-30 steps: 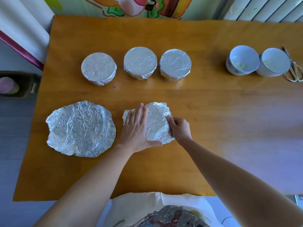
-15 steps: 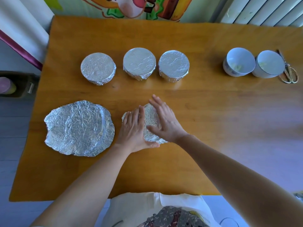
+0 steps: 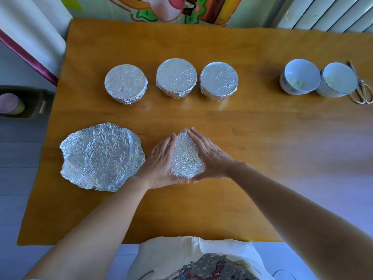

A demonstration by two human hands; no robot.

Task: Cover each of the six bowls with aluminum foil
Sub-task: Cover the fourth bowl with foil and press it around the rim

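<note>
A bowl wrapped in crinkled foil (image 3: 185,156) sits near the table's front middle. My left hand (image 3: 161,160) presses flat against its left side and my right hand (image 3: 212,156) against its right side, fingers straight and fingertips nearly meeting at the far edge, thumbs close together at the near edge. Three foil-covered bowls stand in a row behind: left (image 3: 125,83), middle (image 3: 176,77), right (image 3: 219,81). Two uncovered white bowls (image 3: 299,76) (image 3: 337,79) stand at the far right, touching each other.
A stack of loose crumpled foil sheets (image 3: 101,156) lies left of my left hand. Gold scissors (image 3: 362,91) lie beside the rightmost bowl near the table's right edge. The wooden table (image 3: 262,138) has a wall behind and a radiator (image 3: 327,13) at the back right.
My right hand moved from on top of the foil to its right side, and my left hand slid from the top to the left side; both now press the foil inward.
</note>
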